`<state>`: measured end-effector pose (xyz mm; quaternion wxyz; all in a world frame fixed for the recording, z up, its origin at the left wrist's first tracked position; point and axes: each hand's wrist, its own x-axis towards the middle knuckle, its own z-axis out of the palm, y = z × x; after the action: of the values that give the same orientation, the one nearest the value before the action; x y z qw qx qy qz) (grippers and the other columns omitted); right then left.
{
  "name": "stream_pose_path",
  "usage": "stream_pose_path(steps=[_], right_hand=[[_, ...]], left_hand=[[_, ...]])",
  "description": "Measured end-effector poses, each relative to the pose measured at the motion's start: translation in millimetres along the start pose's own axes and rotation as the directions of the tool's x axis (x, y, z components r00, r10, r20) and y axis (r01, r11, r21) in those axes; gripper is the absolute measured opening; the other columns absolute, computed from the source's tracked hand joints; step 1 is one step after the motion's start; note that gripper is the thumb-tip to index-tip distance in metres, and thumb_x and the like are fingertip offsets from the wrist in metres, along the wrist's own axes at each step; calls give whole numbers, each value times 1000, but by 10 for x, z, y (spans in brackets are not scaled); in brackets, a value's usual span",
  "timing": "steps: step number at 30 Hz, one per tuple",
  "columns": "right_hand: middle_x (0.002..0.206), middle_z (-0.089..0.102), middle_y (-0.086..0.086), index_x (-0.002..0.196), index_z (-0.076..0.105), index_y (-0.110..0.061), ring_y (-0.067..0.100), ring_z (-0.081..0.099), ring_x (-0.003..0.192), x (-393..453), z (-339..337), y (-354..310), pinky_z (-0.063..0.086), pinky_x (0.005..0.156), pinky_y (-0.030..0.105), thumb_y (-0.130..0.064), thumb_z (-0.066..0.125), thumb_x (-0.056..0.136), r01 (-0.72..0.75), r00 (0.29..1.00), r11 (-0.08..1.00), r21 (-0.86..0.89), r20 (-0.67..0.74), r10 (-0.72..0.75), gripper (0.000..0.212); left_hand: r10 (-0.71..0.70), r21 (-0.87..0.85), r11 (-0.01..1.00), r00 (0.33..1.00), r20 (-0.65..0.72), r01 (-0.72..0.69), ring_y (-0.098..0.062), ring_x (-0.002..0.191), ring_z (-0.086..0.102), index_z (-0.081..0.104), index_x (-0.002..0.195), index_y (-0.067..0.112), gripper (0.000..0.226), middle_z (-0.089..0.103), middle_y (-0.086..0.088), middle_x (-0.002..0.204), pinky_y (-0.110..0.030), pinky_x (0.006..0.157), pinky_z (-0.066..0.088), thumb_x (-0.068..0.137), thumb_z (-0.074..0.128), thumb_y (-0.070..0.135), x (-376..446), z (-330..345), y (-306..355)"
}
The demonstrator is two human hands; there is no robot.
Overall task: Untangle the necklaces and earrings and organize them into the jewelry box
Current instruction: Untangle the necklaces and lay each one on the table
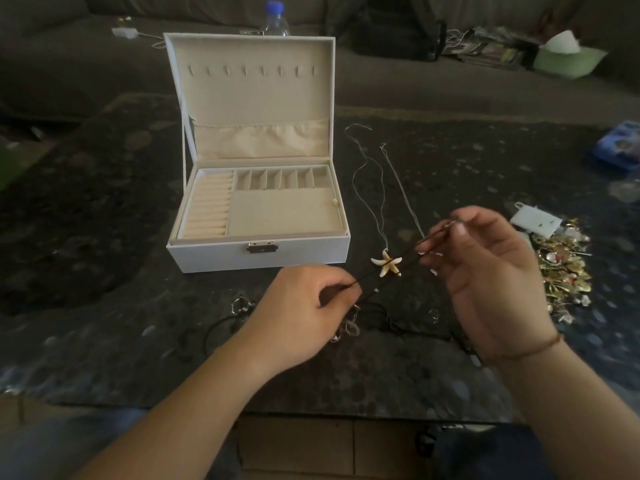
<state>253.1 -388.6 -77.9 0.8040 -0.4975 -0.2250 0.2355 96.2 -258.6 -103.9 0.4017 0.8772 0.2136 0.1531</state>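
Jewellery everywhere on this dark mottled stone tabletop (pixel 104 237), so let's sweep across from the left. Far left of centre stands the white rectangular jewelry box (pixel 259 252), lid propped upright, cream lining on show: a row of small hooks across the lid, a gathered pocket below them, ring rolls down the left of the tray, little square compartments along the far edge, and one broad flat section with what looks like a single small pale piece at its right edge. A metal clasp sits on the near wall.

Near side now, just left of the hands: a loose tangle of black cords and silver pieces (pixel 239 311) lying on the table. Above it, the left hand (pixel 301 313), fingers curled, thumb and forefinger pinching a thin dark cord (pixel 408 252). That cord runs taut, up and to the right, passing right over a cream starfish pendant (pixel 387 262). The pendant hangs on a fine silver chain (pixel 377 188) that trails away toward the far side, beside a second thin chain (pixel 403 188).

On to the right hand (pixel 491 278), palm turned inward, thumb and forefinger pinching the far end of that same cord, other fingers loosely bent; a thin brown bracelet circles the wrist.

Further right, a heap of gold-coloured earrings and trinkets (pixel 564 271), with a small white card (pixel 535 221) at its far edge. Far behind, a clear plastic bottle with a blue cap (pixel 276 17).
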Motion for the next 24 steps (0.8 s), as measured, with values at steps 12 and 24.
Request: stream_pose_path(steps=[12,24], right_hand=[[73,54,-7,83,54,-23,7,41,52,238,-454,-294,47,61,21,-7,36,100,-21,977,928,372,-190,98,29],[79,61,-5,89,63,-20,14,66,81,260,-622,-333,54,75,29,-13,56,89,-69,987,770,634,-66,143,10]], left_hand=[[-174,-136,978,976,-128,157,-4,78,68,76,83,29,14,73,16,79,-24,77,50,92,67,24,-8,-253,-300],[-248,-209,936,952,178,283,-8,66,65,67,102,32,32,71,2,77,-35,78,54,74,78,38,-87,-335,-333]])
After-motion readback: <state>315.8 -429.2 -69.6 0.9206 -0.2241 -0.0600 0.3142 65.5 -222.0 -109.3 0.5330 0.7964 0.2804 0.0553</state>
